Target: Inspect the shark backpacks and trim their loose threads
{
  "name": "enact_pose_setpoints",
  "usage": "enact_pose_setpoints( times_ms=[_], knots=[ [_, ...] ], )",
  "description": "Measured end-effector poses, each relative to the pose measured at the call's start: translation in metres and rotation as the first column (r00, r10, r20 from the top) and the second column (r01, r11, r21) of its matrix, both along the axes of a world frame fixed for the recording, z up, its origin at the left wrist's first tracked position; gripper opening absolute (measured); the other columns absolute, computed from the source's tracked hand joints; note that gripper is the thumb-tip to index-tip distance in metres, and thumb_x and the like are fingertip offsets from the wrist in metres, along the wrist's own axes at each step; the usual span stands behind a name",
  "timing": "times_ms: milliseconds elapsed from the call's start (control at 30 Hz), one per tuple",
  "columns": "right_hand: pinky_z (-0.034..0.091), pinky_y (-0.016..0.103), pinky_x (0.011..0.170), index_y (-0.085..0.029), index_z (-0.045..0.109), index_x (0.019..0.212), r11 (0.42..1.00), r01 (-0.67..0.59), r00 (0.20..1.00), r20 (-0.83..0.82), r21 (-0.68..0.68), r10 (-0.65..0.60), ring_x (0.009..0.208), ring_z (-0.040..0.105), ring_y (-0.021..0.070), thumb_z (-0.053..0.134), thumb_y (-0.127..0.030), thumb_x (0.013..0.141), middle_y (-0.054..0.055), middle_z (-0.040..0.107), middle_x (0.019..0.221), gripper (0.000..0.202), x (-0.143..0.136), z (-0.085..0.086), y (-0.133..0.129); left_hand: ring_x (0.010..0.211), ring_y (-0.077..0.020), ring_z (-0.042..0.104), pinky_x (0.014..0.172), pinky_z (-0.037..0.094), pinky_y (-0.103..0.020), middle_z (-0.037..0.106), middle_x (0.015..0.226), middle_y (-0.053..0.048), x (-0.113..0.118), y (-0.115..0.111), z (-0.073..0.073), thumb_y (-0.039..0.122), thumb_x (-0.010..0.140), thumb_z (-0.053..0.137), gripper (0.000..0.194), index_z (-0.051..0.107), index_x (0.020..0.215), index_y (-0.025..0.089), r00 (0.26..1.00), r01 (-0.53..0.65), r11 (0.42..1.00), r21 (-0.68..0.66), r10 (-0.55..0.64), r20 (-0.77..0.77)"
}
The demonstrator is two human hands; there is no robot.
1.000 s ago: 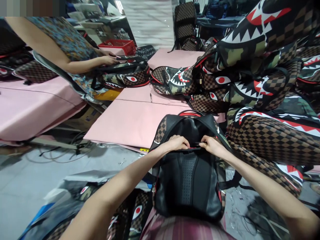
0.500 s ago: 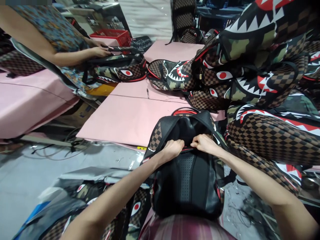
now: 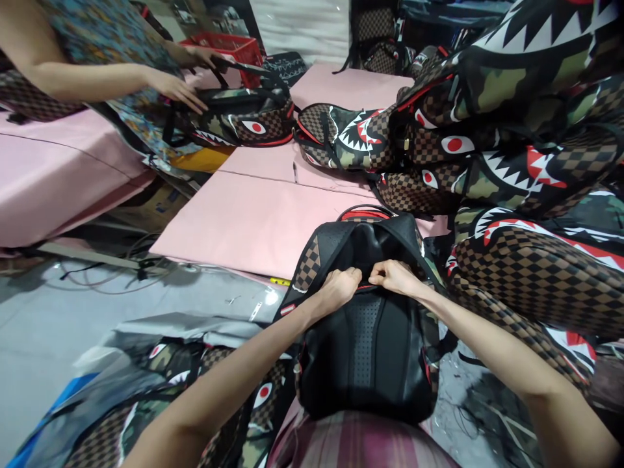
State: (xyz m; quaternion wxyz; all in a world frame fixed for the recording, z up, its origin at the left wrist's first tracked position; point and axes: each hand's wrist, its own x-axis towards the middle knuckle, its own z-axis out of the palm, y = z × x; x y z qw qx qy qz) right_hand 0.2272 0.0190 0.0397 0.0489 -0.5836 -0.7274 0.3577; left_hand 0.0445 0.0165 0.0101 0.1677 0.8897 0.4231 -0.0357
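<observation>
A backpack (image 3: 363, 351) leans against my lap and the pink table, its black padded back towards me and its top open. My left hand (image 3: 342, 288) is closed on the rim of the opening, left of centre. Close beside it, my right hand (image 3: 394, 276) pinches the same rim, thumb and fingertips together. Red trim shows along the edge between the two hands. The inside of the backpack is dark, and my fingertips are partly hidden there.
Shark-print backpacks (image 3: 507, 169) lie piled along the right of the pink table (image 3: 234, 214). Across it, a co-worker's hand (image 3: 180, 90) is at another backpack (image 3: 244, 120). A red crate (image 3: 244, 49) stands behind. More backpacks (image 3: 166, 390) lie in plastic at lower left.
My hands stay on the backpack's rim with barely any shift. The co-worker's hands have moved apart, one lifting a strap of the other backpack. My view has turned slightly left.
</observation>
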Motion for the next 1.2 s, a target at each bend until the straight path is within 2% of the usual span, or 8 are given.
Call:
enact_pose_setpoints(
  times_ms=[233,433,700,800,933,1033,1133,1200],
  knots=[
    [0.032,0.021,0.052,-0.019,0.066,0.069,0.995,0.092,0.995,0.047,-0.032,-0.09,0.062,0.058,0.0128,0.058,-0.032,0.075,-0.001,0.064,0.064,0.016,-0.002,-0.007,0.001,0.076,-0.018,0.059,0.065,0.043,-0.03,0.06,0.092,-0.008,-0.001,-0.002,0.0,0.018,0.091,0.03,0.024,0.053,0.094,0.014,0.999,-0.035,0.999,0.012,0.036,-0.029],
    [0.032,0.021,0.051,-0.02,0.066,0.068,0.994,0.089,0.996,0.039,-0.069,-0.086,0.063,0.059,0.0131,0.059,-0.034,0.075,0.0,0.065,0.066,0.017,-0.003,-0.01,0.004,0.074,-0.0161,0.059,0.065,0.042,-0.028,0.059,0.091,-0.007,-0.001,-0.003,0.0,0.02,0.092,0.029,0.025,0.053,0.094,0.015,0.999,-0.046,0.999,0.006,0.046,-0.024],
    [0.029,0.021,0.051,-0.019,0.064,0.066,0.996,0.086,0.995,0.06,-0.013,-0.085,0.056,0.053,0.0109,0.054,-0.03,0.077,-0.002,0.056,0.055,0.019,-0.002,-0.008,0.001,0.069,-0.0156,0.058,0.06,0.041,-0.027,0.059,0.09,-0.006,-0.001,-0.004,-0.001,0.023,0.093,0.027,0.026,0.052,0.092,0.015,0.999,-0.042,0.997,0.066,0.043,-0.02],
    [0.029,0.021,0.052,-0.018,0.065,0.072,0.994,0.105,0.994,0.015,0.012,-0.105,0.056,0.05,0.0106,0.056,-0.031,0.076,-0.002,0.057,0.058,0.016,0.006,-0.002,-0.002,0.069,-0.0144,0.058,0.062,0.041,-0.026,0.058,0.088,-0.005,-0.003,-0.006,-0.001,0.022,0.092,0.028,0.025,0.052,0.092,0.016,0.998,-0.064,0.995,0.072,0.062,0.031],
    [0.028,0.021,0.054,-0.019,0.065,0.08,0.998,0.061,0.997,-0.038,0.031,-0.06,0.054,0.046,0.0099,0.06,-0.027,0.072,-0.004,0.058,0.061,0.013,0.014,0.003,-0.004,0.07,-0.0142,0.058,0.064,0.043,-0.025,0.058,0.086,-0.005,-0.005,-0.009,-0.005,0.021,0.092,0.028,0.024,0.051,0.093,0.016,0.992,-0.098,0.992,0.079,0.091,0.091],
    [0.027,0.021,0.053,-0.019,0.064,0.077,0.999,0.037,0.999,-0.007,0.034,-0.037,0.054,0.046,0.0095,0.06,-0.024,0.071,-0.004,0.057,0.06,0.009,0.013,0.004,-0.003,0.077,-0.0146,0.06,0.07,0.045,-0.025,0.06,0.087,-0.004,-0.006,-0.011,-0.009,0.019,0.092,0.029,0.022,0.05,0.098,0.017,0.975,-0.111,0.992,0.059,0.097,0.198],
    [0.026,0.021,0.053,-0.019,0.064,0.077,0.999,-0.001,0.999,0.038,0.043,-0.001,0.054,0.047,0.0097,0.061,-0.023,0.07,-0.004,0.057,0.06,0.008,0.011,0.005,-0.002,0.086,-0.0146,0.061,0.076,0.046,-0.025,0.062,0.095,-0.006,-0.006,-0.012,-0.011,0.014,0.091,0.031,0.024,0.045,0.11,0.016,0.932,-0.184,0.983,0.026,0.166,0.323],
    [0.026,0.021,0.053,-0.02,0.063,0.077,0.999,-0.018,0.998,0.059,0.043,0.016,0.055,0.047,0.0098,0.061,-0.023,0.07,-0.004,0.057,0.06,0.008,0.01,0.006,0.0,0.087,-0.0146,0.062,0.076,0.047,-0.025,0.063,0.097,-0.007,-0.006,-0.012,-0.011,0.012,0.09,0.031,0.026,0.043,0.113,0.016,0.917,-0.219,0.976,-0.001,0.207,0.341]
  ],
)
